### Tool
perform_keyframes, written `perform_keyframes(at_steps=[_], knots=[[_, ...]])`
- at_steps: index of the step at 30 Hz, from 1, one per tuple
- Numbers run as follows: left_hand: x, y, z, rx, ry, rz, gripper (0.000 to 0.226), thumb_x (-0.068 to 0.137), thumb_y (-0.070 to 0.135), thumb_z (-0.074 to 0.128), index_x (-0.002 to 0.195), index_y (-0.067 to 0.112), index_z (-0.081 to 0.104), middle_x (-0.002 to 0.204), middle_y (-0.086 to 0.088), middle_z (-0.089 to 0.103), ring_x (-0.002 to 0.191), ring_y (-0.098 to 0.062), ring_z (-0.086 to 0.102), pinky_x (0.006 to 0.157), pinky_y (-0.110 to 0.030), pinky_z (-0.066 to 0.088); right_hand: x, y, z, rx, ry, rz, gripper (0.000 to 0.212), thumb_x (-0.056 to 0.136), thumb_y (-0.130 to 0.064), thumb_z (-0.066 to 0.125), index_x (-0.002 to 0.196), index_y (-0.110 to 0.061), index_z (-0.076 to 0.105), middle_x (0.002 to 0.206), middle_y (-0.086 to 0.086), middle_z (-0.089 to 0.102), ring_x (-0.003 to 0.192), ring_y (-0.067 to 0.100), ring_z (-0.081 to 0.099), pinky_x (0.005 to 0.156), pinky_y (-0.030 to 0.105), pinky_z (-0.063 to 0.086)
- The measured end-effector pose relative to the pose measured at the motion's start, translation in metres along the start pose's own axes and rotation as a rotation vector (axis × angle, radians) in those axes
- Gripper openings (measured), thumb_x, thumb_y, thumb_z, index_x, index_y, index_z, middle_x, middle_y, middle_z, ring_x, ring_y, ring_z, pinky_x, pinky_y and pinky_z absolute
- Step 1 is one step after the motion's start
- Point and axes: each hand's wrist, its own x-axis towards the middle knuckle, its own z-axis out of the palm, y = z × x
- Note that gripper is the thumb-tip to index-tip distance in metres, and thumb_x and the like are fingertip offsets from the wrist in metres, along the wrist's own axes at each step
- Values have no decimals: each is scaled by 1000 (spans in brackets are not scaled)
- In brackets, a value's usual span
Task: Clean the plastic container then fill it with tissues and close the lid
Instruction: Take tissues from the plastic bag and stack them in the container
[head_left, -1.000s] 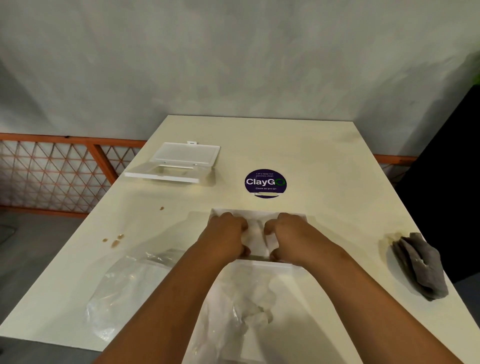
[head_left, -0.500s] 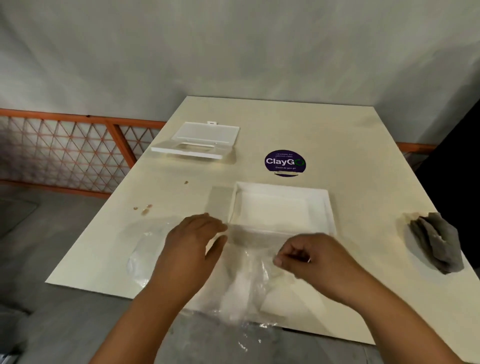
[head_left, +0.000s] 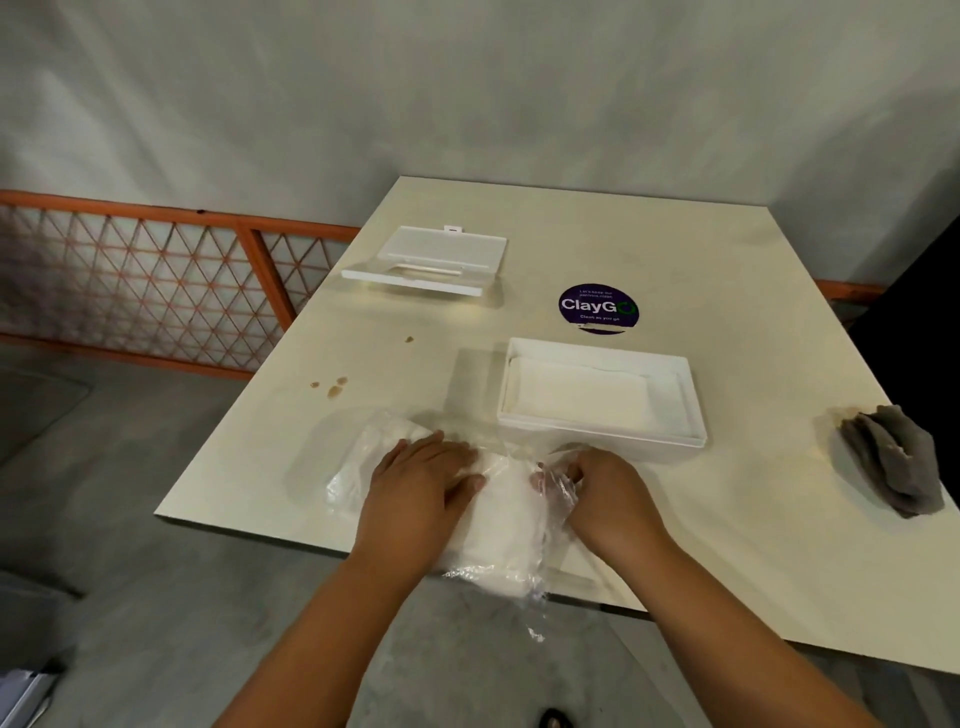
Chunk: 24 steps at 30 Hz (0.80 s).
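round dark purple sticker (head_left: 598, 308) on the cream table (head_left: 727, 291), right of centre in the frame, just beyond the far edge of the open white container (head_left: 601, 439): reads "ClayGO" in large white letters, last letter ringed in green. smaller lines above and below too blurred to read surely. no other legible text.

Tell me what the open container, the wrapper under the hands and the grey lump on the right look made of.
Container: rigid white plastic, smooth and matte, judging by its straight thin walls and crisp corners.
Wrapper: thin clear plastic film, glossy; it crinkles, catches highlights and shows the white tissues through it.
Grey lump: soft cloth, probably a woven or microfibre rag, matte, slumped in folds.
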Motion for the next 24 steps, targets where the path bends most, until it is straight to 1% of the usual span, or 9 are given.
perform_keyframes(at_steps=[2,5,8,10,12,15,18,21,24], knots=[[1,1,-1,-67,21,-16,19,84,38,68,100,29,73,106,14,71,114,-8,59,100,-33,40,0,0,4,54,5,12,6,81,-18,69,77,-22,72,79,-8,70,73,10,64,70,33,56],[3,2,-2,-106,38,-24,7,80,31,74,85,27,72,89,14,71,92,-8,64,83,-30,50,1,-1,6,123,28,-1,14,80,-17,70,67,-23,70,75,-6,70,72,9,65,71,34,56],[4,4,-2,-97,81,14,10,78,25,76,74,22,67,75,12,66,73,-10,59,69,-29,50,5,3,8,88,27,43,12,83,-21,67,73,-18,72,76,-5,71,73,11,65,73,34,57],[3,5,-1,-75,106,42,15,79,22,75,71,20,63,74,10,63,71,-11,55,67,-25,46,6,6,9,57,9,52,11,85,-23,67,80,-17,74,82,-5,71,78,13,65,74,30,55],[2,5,-1,-38,126,70,17,80,20,74,71,18,61,75,8,62,72,-13,54,69,-20,40,4,5,9,53,21,34,7,85,-19,67,81,-20,72,82,-8,69,81,13,65,74,26,52],[1,8,-3,-20,173,107,14,84,16,70,74,15,60,78,5,60,74,-15,52,70,-20,37,-2,3,6,58,80,13,9,83,-15,68,85,-23,67,85,-9,66,84,14,64,75,30,53],[-2,12,-8,-68,235,107,11,90,15,59,79,12,59,81,2,60,75,-16,52,70,-26,43,-13,-2,3,195,194,-62,20,81,-12,66,76,-30,58,86,-9,65,79,11,61,69,29,51],[-5,14,-9,-78,257,81,17,94,22,51,84,12,61,84,2,62,76,-17,56,72,-29,47,-18,-4,4,381,259,-22,16,80,-5,63,79,-21,60,80,-5,64,74,13,60,64,26,47],[-6,14,-6,-85,252,81,24,94,27,46,86,12,63,84,2,64,75,-16,57,71,-32,49,-16,-3,5,503,196,88,7,87,-20,68,84,-18,62,81,-4,68,72,14,65,58,21,49]])
